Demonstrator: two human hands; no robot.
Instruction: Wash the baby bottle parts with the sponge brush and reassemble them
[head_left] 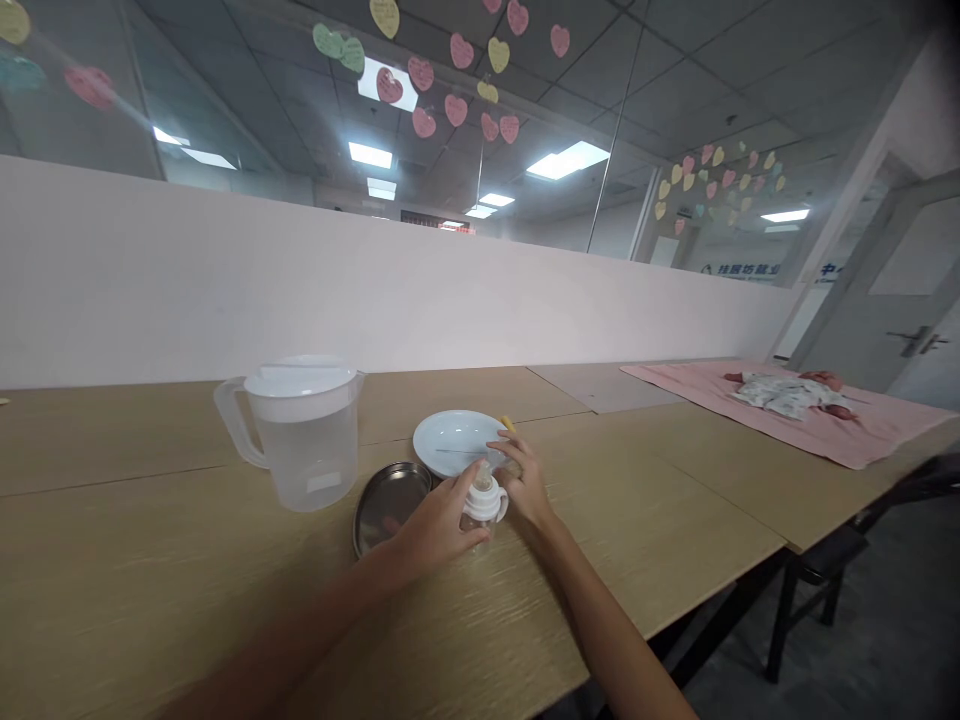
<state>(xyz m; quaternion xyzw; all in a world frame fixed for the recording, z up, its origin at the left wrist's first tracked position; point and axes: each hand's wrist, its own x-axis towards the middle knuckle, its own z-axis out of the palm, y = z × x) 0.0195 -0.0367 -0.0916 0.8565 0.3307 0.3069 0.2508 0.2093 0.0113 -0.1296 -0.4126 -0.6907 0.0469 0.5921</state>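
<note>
My left hand (442, 520) is wrapped round a small clear baby bottle (484, 505) with a white collar and side handles. The bottle is upright above the wooden table, just in front of a white oval dish (452, 432). Over the dish's right edge, my right hand (521, 475) has its fingers bent beside the bottle's handle; a yellow thing (508, 424) shows at its fingertips. Whether that hand grips it is unclear. A thin rod lies in the dish. The metal kidney-shaped tray (390, 505) sits left of the bottle, partly behind my left hand.
A lidded translucent pitcher (311, 440) stands at the left on the table (150, 560). Far right, a doll in patterned clothes (784, 395) lies on a pink cloth (862, 440). A white wall runs behind the table, and a dark stool (821, 560) stands below the right edge.
</note>
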